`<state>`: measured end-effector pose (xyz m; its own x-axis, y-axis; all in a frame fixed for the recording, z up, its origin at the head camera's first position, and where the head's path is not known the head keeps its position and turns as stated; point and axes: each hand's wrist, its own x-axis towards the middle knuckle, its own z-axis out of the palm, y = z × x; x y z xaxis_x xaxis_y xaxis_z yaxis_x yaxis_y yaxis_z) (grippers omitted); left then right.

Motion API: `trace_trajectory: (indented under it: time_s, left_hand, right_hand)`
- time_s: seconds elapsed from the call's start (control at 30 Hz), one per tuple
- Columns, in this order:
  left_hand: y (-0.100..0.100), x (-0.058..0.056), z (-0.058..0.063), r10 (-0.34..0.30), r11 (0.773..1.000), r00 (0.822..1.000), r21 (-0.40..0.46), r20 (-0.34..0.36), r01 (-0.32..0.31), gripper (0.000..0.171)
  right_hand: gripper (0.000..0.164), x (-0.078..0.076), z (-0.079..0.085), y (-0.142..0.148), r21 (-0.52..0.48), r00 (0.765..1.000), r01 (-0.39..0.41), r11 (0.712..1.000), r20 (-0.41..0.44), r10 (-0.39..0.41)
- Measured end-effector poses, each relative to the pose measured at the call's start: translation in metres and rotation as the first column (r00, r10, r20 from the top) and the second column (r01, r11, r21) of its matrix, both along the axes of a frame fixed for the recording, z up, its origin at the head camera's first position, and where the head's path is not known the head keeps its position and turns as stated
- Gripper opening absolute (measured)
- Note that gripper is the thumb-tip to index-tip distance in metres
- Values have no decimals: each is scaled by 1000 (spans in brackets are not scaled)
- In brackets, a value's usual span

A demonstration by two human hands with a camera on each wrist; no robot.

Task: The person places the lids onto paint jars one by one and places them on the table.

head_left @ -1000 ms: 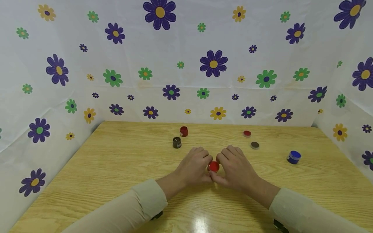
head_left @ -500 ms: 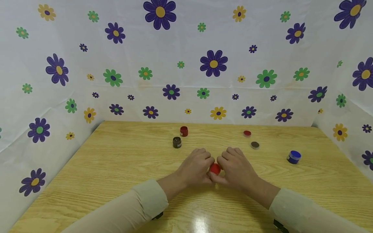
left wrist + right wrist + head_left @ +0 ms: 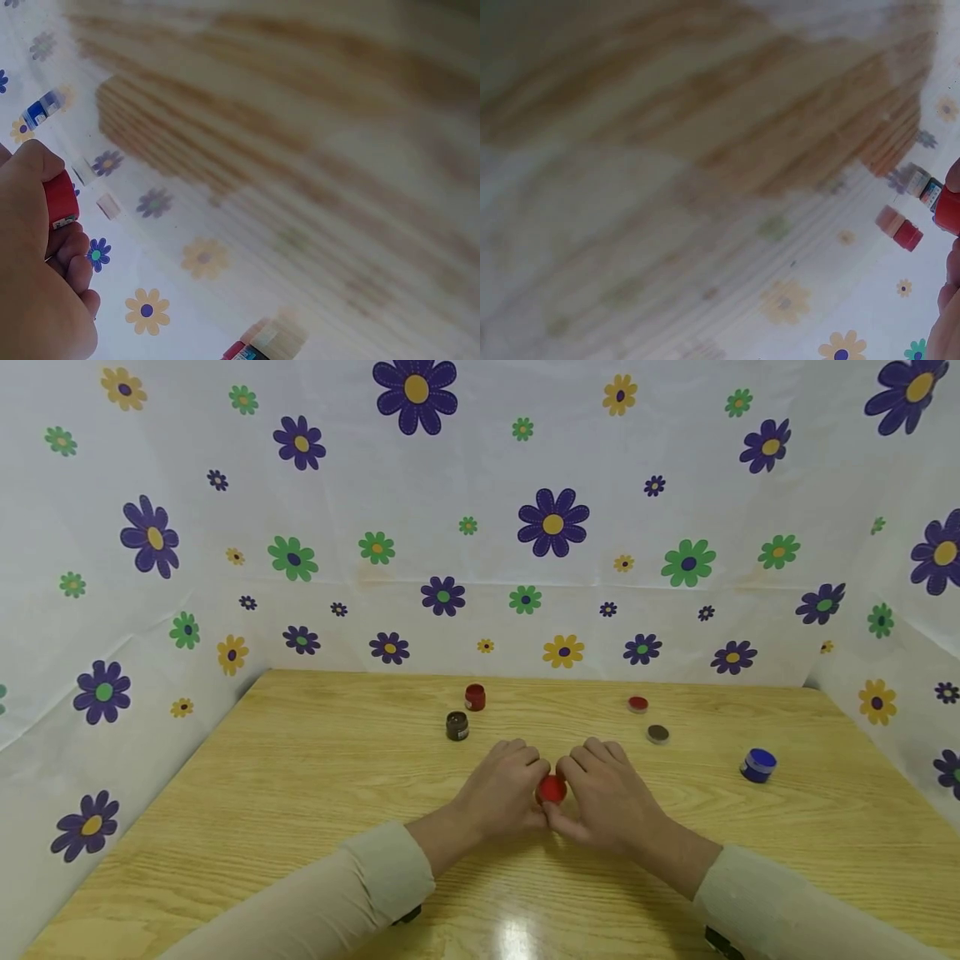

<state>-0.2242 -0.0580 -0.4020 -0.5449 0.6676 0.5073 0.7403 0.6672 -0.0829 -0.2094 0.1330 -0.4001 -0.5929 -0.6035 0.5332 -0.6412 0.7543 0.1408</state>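
Note:
Between both hands, above the middle of the table, is a small red paint jar (image 3: 552,790) with its round red top facing up. My left hand (image 3: 504,789) grips it from the left with curled fingers and thumb. From the opposite side my right hand (image 3: 609,793) holds the same jar, its thumb along the near side. In the left wrist view the red jar (image 3: 61,201) shows its side and a bit of label beside the thumb. Only part of the jar (image 3: 948,211) appears in the right wrist view. Whether a lid sits on it cannot be told.
On the wooden table (image 3: 315,768), an open dark red jar (image 3: 475,697) and an open dark brown jar (image 3: 457,726) stand beyond the left hand. A red lid (image 3: 637,704) and a brown lid (image 3: 657,734) lie back right. A blue jar (image 3: 759,765) stands farther right. Flowered cloth (image 3: 480,527) surrounds the table.
The red jar dipped slightly toward the person half a second ago and is now a little farther back. Both hands keep hold of it, with small finger shifts. The other jars and lids stay put.

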Motion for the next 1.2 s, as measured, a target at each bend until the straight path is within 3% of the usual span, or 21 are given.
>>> trace_trajectory:
  time_s: [0.5,0.83,0.97,1.2]
  left_hand:
    - [2,1,0,-6,1000,1000,3,-22,6,27]
    - [1,0,0,-58,998,997,24,-55,60,24]
    - [1,0,1,-68,997,997,35,-30,69,26]
    - [2,2,2,0,997,999,71,41,-3,28]
  right_hand:
    - [33,0,0,1,-19,1000,8,1000,0,-8]
    - [39,0,2,1,-1,1000,20,1000,-24,-20]
    - [44,1,3,1,6,999,44,999,-18,-44]
    - [38,2,3,0,-19,999,45,999,30,-44]
